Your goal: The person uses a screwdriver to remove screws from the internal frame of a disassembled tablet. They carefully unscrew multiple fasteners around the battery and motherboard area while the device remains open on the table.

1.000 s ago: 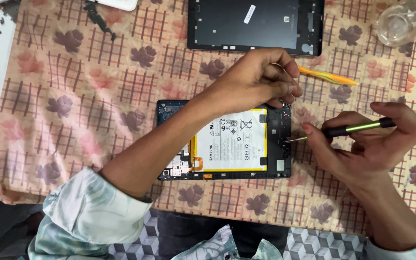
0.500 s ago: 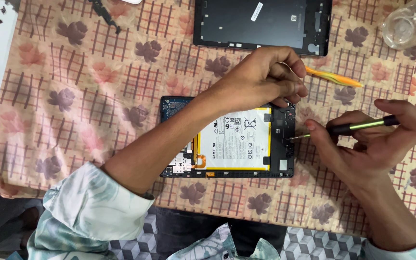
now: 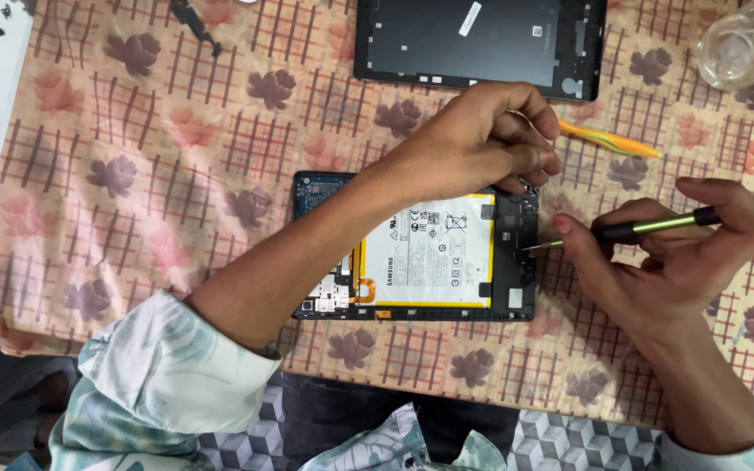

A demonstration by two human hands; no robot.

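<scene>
An opened tablet lies on the floral cloth, its white battery and circuit boards exposed. My right hand grips a thin black-and-green screwdriver whose tip touches the tablet's right edge. My left hand reaches across the tablet with fingers pinched together over its upper right corner, holding an orange pry tool that sticks out to the right. What the fingertips touch on the tablet is hidden.
The tablet's removed black back cover lies at the far edge. A clear glass container stands at the far right. A dark tool lies far left. The patterned cloth covers the table; its near edge is by my lap.
The view has shifted slightly. Both hands stay at the tablet's right side, with the screwdriver tip still at the right edge.
</scene>
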